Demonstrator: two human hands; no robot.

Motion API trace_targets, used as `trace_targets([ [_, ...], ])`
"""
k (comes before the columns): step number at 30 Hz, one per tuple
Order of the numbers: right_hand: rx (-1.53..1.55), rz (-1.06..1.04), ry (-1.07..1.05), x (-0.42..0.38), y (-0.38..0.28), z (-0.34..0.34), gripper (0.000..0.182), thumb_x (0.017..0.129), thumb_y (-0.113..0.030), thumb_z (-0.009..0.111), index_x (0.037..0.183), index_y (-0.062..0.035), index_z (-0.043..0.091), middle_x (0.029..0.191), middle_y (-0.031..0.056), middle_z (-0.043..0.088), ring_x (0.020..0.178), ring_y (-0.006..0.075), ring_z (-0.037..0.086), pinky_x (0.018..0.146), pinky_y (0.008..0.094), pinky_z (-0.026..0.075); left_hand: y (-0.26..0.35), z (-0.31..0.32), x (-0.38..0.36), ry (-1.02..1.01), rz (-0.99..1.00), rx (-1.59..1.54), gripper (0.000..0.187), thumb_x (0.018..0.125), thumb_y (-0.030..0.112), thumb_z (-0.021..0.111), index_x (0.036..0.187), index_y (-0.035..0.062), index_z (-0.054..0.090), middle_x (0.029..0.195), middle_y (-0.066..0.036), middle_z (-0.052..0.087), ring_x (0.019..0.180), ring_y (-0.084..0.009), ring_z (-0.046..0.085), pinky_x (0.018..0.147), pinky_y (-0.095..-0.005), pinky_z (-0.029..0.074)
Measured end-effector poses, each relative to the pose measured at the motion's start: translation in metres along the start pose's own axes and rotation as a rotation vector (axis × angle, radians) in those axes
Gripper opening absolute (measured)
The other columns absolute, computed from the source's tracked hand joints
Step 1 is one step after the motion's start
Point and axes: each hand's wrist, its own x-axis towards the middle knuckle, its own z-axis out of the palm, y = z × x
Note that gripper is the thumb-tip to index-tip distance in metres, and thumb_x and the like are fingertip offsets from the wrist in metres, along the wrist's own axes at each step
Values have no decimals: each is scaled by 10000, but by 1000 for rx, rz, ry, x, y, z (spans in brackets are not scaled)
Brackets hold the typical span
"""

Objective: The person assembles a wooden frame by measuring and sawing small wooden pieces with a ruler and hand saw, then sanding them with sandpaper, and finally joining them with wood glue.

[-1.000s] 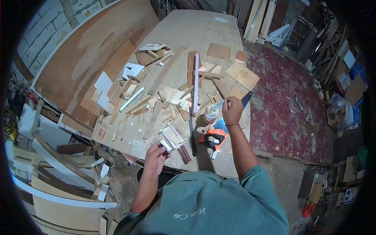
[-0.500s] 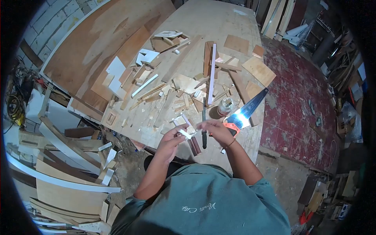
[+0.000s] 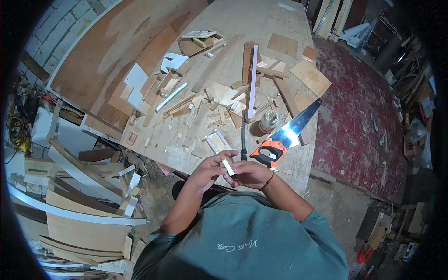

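Observation:
A short white strip, apparently wood (image 3: 227,167), is held between both hands close to my body, above the table's near edge. My left hand (image 3: 208,171) pinches it from the left. From the right, my right hand (image 3: 252,174) closes its fingers on the same strip. Just beyond them lie a small white-edged wooden frame piece (image 3: 216,142) and a thin dark file-like tool (image 3: 243,135). To the right rests a handsaw (image 3: 298,124) with an orange and black handle, next to a glass jar (image 3: 269,122).
Wood offcuts and strips cover the middle of the wooden table (image 3: 247,21). A long white-faced strip (image 3: 253,84) lies lengthwise. Small wooden boxes (image 3: 198,43) stand at the back left. Curved panels (image 3: 79,212) are stacked on the floor at left.
My right hand has moved left and toward my body, away from the saw handle, and now meets my left hand at the white strip. The strip is turned to a steeper angle.

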Motion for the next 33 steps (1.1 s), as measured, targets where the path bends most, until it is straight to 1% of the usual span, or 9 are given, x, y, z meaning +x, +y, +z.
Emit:
trace_targets([
  [2,-3,-15,0,1,1,-4,267,896,-276,559,1038,-50,566,871,36,569,773,108,517,653,234,419,-4,-4,3,-12,4,-1,219,780,137,625,944,-4,585,1235,-152,486,1080,-220,519,928,-365,398],
  [6,-78,-138,157,10,-3,-60,251,900,-296,518,963,-56,557,795,33,583,805,117,561,682,250,424,-40,-50,9,387,-58,128,303,788,137,600,1048,-7,539,1116,-98,539,987,-171,524,905,-356,400],
  [10,69,-186,623,39,1,-118,234,877,-285,523,990,-82,549,909,50,615,829,150,563,740,309,431,-96,-124,19,943,-74,46,390,794,156,591,1164,46,536,1049,-59,560,939,-172,527,900,-347,383],
  [13,-42,-186,856,77,25,-189,252,861,-295,510,938,-66,585,947,124,640,867,194,579,771,360,424,-127,-162,32,955,-163,-27,298,795,158,578,1073,55,544,1042,-36,541,980,-179,485,835,-373,402],
  [15,-1188,-299,826,98,36,-236,198,852,-217,495,860,-38,582,895,105,617,820,186,575,717,314,452,-141,-177,46,953,-247,-15,303,793,176,587,1072,64,553,1036,-32,544,973,-184,495,821,-373,409],
  [19,-1014,-34,976,105,47,-249,198,833,-183,506,809,-7,593,855,148,608,807,231,584,705,337,460,-153,-175,61,999,-347,17,312,791,221,599,1067,77,577,1002,-37,554,905,-192,536,776,-367,439],
  [21,-1885,-229,563,103,50,-265,173,816,-143,507,822,-2,606,843,165,602,822,281,587,726,361,459,-152,-170,63,995,-343,23,305,789,229,604,1045,66,582,974,-44,572,855,-178,543,744,-343,440],
  [27,-1320,-242,680,89,39,-243,189,826,-140,478,837,4,600,815,168,580,788,310,566,737,370,449,-148,-176,60,840,-261,-44,231,860,183,567,1048,49,572,991,-76,603,860,-202,594,753,-346,481],
  [33,-647,-66,740,66,4,-198,197,858,-264,480,878,-86,563,839,8,561,820,112,517,726,265,399,-114,-151,76,643,-136,-242,313,882,81,494,1186,27,444,1094,-143,591,1000,-281,599,880,-440,479],
])
